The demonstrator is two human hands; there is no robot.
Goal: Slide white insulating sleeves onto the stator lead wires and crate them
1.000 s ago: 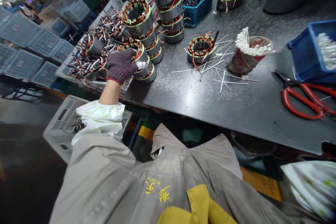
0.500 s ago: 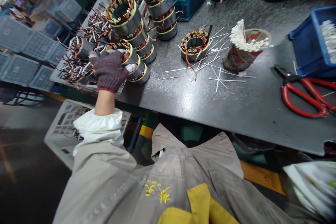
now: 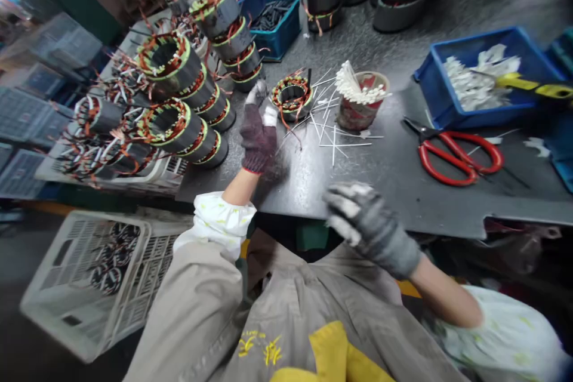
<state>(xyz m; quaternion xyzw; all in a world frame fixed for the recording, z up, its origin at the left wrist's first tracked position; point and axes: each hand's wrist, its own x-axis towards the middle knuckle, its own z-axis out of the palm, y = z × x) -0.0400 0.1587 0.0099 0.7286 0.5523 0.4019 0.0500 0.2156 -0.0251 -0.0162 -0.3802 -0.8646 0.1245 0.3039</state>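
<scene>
While I am watching from afar through the head view, the left hand (image 3: 258, 137), in a dark purple glove, is lying just beside the ring (image 3: 299, 112), its fingers stretching forward and its thumb standing apart from them; I am not managing to tell whether the thumb is touching it. The ring is sitting on the table (image 3: 385, 173), showing orange wire around its top, and one black tube (image 3: 309, 77) is sticking up at its far right. White sticks (image 3: 333, 144) are lying scattered just to the right, and beyond them a cup (image 3: 358, 114) is holding a white bundle (image 3: 353, 88). At the table's near edge, I am seeing the right hand (image 3: 373, 230) in a grey glove, blurring and keeping its fingers partly curled, so I am not able to tell whether it is gripping anything. Farther right, red pliers (image 3: 453, 157) are resting in front of a blue bin (image 3: 436, 86) of white pieces (image 3: 481, 80). To the left, more rings (image 3: 197, 137) are standing in leaning stacks, and a crate (image 3: 67, 292) is sitting below the table.
</scene>
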